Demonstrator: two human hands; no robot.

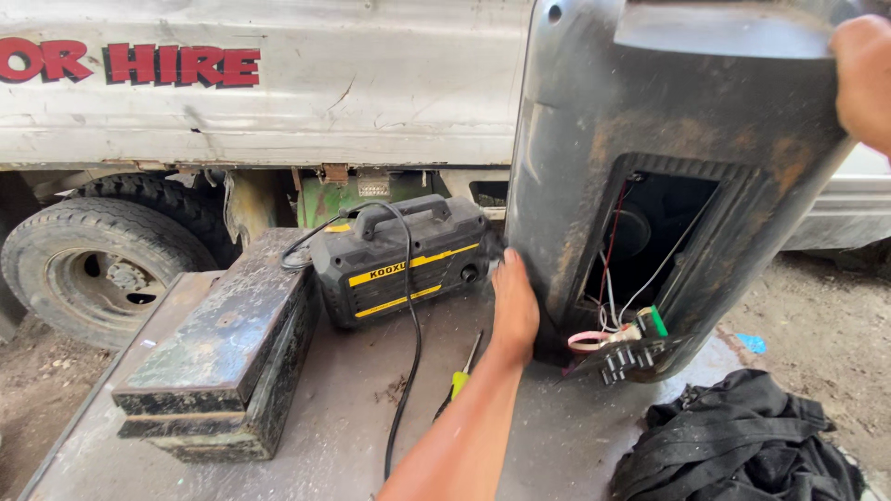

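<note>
A big dark grey speaker cabinet (594,139) stands tilted on a grey metal table (353,417). Its open rear hatch shows red and white wires, and a small circuit board (631,343) hangs out at the bottom. My left hand (513,306) presses flat against the cabinet's lower left edge. My right hand (863,79) grips the cabinet's top right corner. A screwdriver (461,371) with a yellow-green handle lies on the table just left of my left forearm.
A black and yellow machine (399,260) with a carry handle and black cable sits behind my left hand. Dark metal boxes (223,353) lie at left. Black cloth (742,445) is piled at lower right. A white truck (278,93) and its tyre (93,264) stand behind.
</note>
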